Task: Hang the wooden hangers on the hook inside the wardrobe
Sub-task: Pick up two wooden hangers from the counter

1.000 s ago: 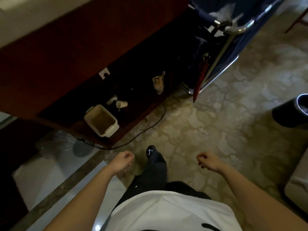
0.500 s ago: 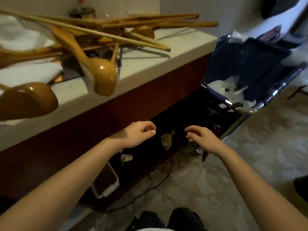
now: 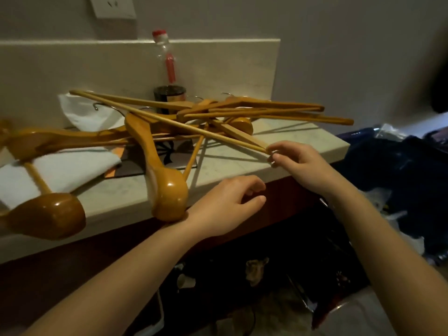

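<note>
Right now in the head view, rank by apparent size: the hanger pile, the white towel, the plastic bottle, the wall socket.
1. Hanger pile, widest spread across the counter.
2. White towel, partly covered by hangers, so its true extent is unsure.
3. Plastic bottle.
4. Wall socket, cut off at the frame's top; close to the bottle, ranking unsure.

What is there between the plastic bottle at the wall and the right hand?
In the head view, the tangled pile of wooden hangers lies between the plastic bottle and the right hand, whose fingers reach a hanger bar's end.
</note>
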{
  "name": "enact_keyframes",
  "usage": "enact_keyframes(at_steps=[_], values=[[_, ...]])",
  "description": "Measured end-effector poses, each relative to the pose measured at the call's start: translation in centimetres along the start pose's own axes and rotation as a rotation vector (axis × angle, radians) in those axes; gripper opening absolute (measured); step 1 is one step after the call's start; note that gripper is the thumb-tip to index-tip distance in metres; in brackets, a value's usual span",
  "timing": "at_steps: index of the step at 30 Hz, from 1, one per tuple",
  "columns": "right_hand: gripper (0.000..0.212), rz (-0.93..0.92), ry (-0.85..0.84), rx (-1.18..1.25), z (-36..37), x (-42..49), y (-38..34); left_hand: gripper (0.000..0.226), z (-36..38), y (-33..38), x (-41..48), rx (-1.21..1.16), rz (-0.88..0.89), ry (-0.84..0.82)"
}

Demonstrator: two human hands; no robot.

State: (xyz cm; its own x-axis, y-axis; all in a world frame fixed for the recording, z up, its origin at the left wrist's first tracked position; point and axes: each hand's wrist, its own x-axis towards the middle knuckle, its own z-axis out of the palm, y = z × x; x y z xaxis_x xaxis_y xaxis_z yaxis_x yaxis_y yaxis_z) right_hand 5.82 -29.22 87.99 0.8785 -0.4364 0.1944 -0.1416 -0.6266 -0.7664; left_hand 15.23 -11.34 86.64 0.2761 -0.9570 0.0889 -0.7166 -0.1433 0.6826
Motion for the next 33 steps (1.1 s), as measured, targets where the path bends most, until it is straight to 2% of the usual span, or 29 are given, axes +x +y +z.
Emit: enact_keyframes(at_steps=[5,9,13,19,25,33], values=[[0.025,-0.105,-0.027,-0.056,-0.9,4.3,0.6,0.033,2.0,0.5,2.0,-0.002,-0.105,0.203],[0.025,-0.173,-0.039,-0.105,-0.8,6.7,2.2,0.033,3.4,1.2,4.0,-0.030,-0.159,0.302],[0.024,-0.257,0.021,-0.157,-1.8,8.2,3.3,0.032,3.9,2.5,6.7,-0.018,-0.161,0.410],[0.026,-0.257,0.079,-0.288,-5.2,11.6,5.1,0.034,2.8,3.6,12.3,0.253,-0.165,0.622],[0.027,-0.177,0.095,-0.433,-8.2,16.4,7.1,0.039,-0.6,1.9,19.6,0.481,-0.302,0.641],[0.040,0.047,-0.085,-0.473,-10.5,22.9,9.4,0.048,-5.3,-2.1,24.3,0.667,-0.551,0.505]])
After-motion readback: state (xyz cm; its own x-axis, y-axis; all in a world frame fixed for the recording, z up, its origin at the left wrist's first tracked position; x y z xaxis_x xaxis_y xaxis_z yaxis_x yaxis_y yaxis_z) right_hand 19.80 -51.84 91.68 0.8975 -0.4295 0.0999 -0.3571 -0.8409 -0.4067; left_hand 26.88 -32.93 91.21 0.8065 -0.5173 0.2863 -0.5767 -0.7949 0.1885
